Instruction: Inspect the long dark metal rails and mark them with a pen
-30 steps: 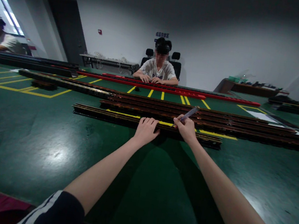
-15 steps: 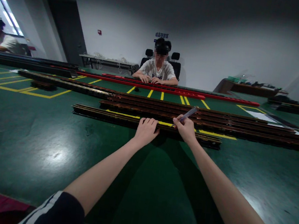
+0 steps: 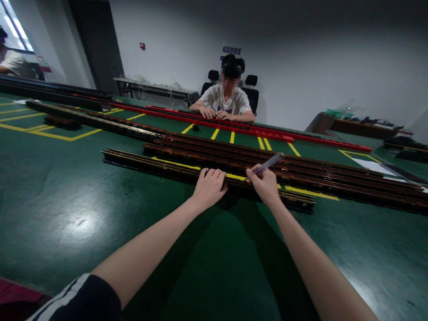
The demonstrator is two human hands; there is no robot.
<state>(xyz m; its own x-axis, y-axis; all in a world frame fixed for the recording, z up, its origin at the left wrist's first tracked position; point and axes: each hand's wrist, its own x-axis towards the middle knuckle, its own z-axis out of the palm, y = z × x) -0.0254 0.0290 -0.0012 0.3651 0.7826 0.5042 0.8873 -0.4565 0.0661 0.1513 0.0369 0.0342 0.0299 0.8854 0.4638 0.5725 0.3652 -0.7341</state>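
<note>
One pen-like tool (image 3: 271, 161), pale and slanted, sits pinched between the thumb and fingers of a worker's right hand (image 3: 264, 184), its lower end pointing down and to the left at a short dark bar (image 3: 149, 166) on a green tabletop (image 3: 64, 251). The left hand (image 3: 209, 189) rests on the same bar near its middle, fingers laid across the top and thumb on the near side, just left of the tool. Dim light on the black surface leaves it unclear whether the tip touches the bar, and whether the left hand clasps it or merely presses down.

The bar lies crosswise in front of the worker, nearer than a row of longer dark bars (image 3: 355, 187), with a yellow tape line (image 3: 311, 193) showing in the gap between. The step in hand appears to be close tool work on the bar, one hand steadying and the other guiding the tip. By that reading, the next move calls for a still bar, a light pinch and a small, controlled shift of the tip, with the left fingers kept out of its path. Across the table, a co-worker (image 3: 225, 98) in a white shirt sits with both hands at red strips (image 3: 333, 143).
</note>
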